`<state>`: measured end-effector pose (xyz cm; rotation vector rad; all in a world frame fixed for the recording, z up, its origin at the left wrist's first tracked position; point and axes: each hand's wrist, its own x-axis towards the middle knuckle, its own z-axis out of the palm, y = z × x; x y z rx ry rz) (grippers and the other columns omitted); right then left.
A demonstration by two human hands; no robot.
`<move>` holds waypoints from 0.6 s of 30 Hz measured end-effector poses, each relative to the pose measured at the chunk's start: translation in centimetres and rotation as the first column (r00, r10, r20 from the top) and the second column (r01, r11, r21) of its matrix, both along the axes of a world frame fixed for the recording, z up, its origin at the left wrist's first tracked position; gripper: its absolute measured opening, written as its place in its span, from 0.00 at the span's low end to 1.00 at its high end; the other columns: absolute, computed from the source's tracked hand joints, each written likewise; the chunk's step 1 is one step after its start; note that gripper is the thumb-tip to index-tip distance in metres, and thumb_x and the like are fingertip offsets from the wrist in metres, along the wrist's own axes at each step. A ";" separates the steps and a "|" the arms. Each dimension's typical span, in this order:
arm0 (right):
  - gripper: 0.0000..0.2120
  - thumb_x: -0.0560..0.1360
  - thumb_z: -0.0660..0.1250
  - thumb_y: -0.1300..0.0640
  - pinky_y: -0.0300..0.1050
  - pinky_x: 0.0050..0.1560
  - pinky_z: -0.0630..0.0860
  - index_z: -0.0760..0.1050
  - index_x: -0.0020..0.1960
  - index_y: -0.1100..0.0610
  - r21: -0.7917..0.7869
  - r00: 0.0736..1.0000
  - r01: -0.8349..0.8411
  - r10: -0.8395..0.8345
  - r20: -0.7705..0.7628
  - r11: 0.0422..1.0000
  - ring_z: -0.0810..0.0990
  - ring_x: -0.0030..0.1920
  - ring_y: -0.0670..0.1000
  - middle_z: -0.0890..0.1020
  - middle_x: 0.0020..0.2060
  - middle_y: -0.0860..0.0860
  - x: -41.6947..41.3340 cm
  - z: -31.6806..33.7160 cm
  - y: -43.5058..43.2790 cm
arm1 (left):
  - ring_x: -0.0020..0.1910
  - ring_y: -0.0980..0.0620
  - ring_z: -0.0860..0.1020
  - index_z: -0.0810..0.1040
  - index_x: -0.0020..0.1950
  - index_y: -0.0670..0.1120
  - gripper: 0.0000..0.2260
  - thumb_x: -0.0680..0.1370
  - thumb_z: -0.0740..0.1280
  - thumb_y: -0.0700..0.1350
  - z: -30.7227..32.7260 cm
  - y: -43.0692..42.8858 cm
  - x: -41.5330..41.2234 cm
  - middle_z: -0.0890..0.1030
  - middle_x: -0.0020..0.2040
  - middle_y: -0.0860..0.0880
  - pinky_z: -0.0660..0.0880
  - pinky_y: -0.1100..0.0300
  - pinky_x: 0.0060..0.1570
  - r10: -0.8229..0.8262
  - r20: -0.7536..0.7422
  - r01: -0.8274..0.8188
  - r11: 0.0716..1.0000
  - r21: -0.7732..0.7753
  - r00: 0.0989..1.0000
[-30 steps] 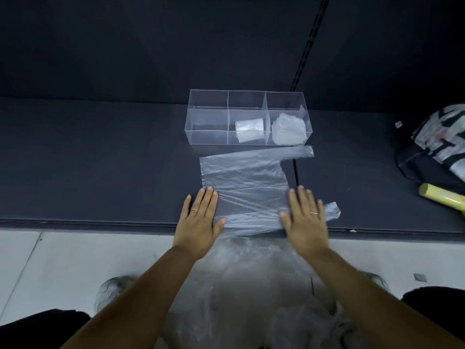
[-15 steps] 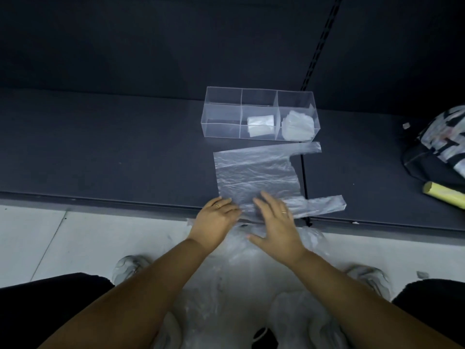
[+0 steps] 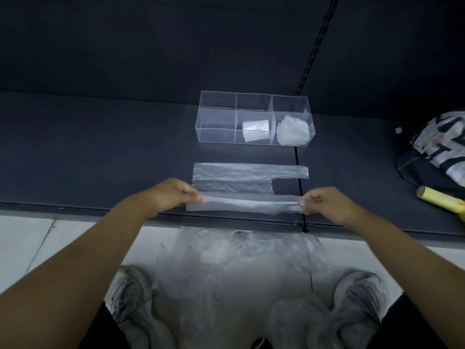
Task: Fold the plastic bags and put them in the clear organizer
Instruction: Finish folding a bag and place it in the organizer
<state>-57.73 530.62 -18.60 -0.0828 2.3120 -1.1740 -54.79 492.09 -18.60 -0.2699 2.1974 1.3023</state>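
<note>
Reaching both bare forearms forward from the lower corners, converging slightly; pinching the near fold of the plastic bag (image 3: 234,178) at its left end with the left hand (image 3: 173,195), knuckles up, fingers curled in against the thumb; pinching the right end with the right hand (image 3: 324,206), fingers likewise curled; holding both hands about level, well apart, wrists fairly straight.

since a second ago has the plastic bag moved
Yes. The plastic bag reached the front of the shelf; its near edge is now folded toward the clear organizer.
</note>
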 end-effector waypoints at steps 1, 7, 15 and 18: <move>0.08 0.75 0.70 0.59 0.35 0.41 0.76 0.82 0.38 0.61 -0.027 0.999 0.029 -0.028 0.026 0.999 0.81 0.35 0.45 0.84 0.33 0.51 -0.8 0.3 0.9 | 0.50 0.59 0.80 0.84 0.45 0.51 0.02 0.73 0.73 0.46 -0.2 -0.6 -0.2 0.84 0.49 0.53 0.73 0.65 0.53 0.038 0.043 -0.039 0.999 0.035 0.998; 0.09 0.75 0.70 0.58 0.37 0.41 0.77 0.80 0.39 0.62 -0.092 0.968 0.249 -0.244 0.062 0.964 0.78 0.34 0.47 0.81 0.32 0.54 -4.5 -0.6 1.2 | 0.50 0.51 0.80 0.83 0.49 0.46 0.07 0.73 0.73 0.46 -1.7 -1.3 -3.3 0.83 0.49 0.48 0.75 0.61 0.50 0.324 0.052 -0.328 0.940 0.097 0.944; 0.16 0.76 0.68 0.51 0.43 0.35 0.67 0.76 0.35 0.61 0.134 0.862 0.500 -0.478 -0.166 0.856 0.71 0.35 0.51 0.73 0.30 0.53 -7.3 -5.2 -0.8 | 0.39 0.60 0.78 0.82 0.35 0.48 0.09 0.72 0.74 0.51 -5.7 0.8 -7.2 0.82 0.34 0.55 0.69 0.72 0.41 0.444 -0.214 -0.465 0.883 -0.058 0.870; 0.19 0.76 0.67 0.49 0.43 0.31 0.65 0.76 0.35 0.64 0.208 0.840 0.530 -0.476 -0.262 0.822 0.71 0.31 0.52 0.73 0.27 0.54 -7.5 -5.9 -1.2 | 0.30 0.61 0.77 0.79 0.29 0.48 0.15 0.74 0.71 0.53 -6.0 1.3 -7.5 0.79 0.25 0.55 0.68 0.71 0.32 0.354 -0.322 -0.426 0.885 -0.190 0.878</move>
